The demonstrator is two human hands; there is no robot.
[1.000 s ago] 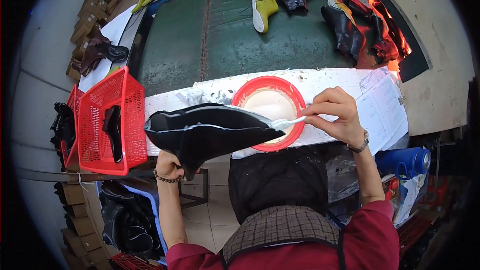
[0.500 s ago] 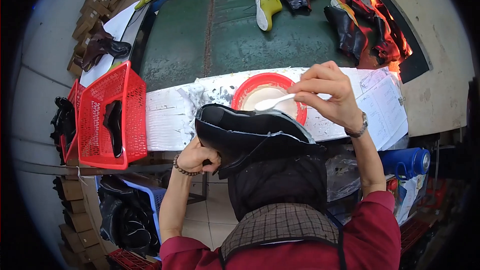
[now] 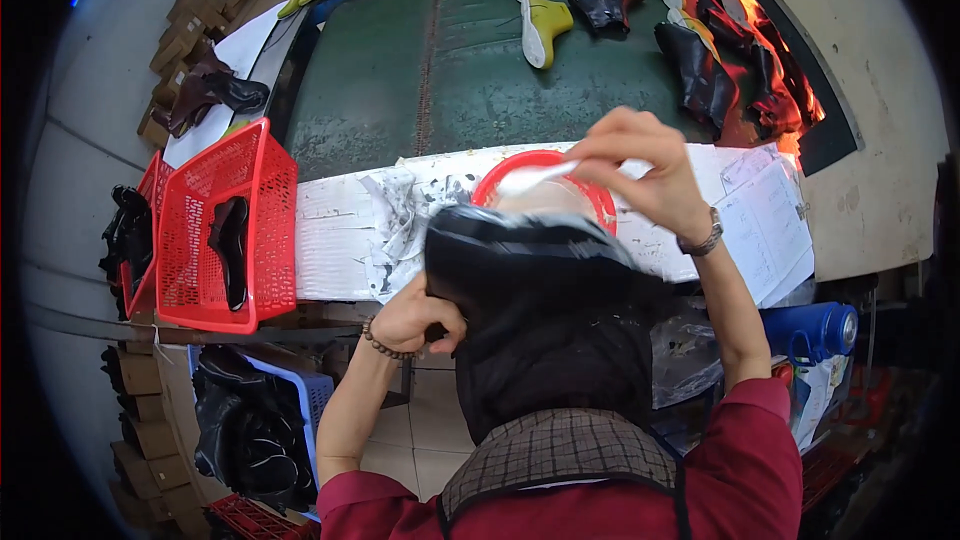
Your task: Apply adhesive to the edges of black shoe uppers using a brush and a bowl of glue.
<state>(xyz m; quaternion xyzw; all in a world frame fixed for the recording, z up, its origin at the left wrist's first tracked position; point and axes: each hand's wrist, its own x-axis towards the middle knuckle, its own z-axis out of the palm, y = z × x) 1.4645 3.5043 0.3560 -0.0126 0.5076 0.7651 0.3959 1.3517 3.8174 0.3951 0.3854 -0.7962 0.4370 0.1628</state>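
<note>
A black, leather-like boot upper [image 3: 530, 265], blurred, is held up lengthwise from left to right, a pale edge along its top. A slim white plastic-looking brush [image 3: 530, 178], also blurred, slants above it, overlapping a round red plastic basin [image 3: 530, 157] of cream-coloured liquid [image 3: 550, 202], partly hidden behind the upper.

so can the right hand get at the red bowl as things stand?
Likely yes: the right hand is beside the red bowl, its white tool seemingly over it, and the far rim is uncovered. The black boot in the left hand hides the near side in this view.
</note>
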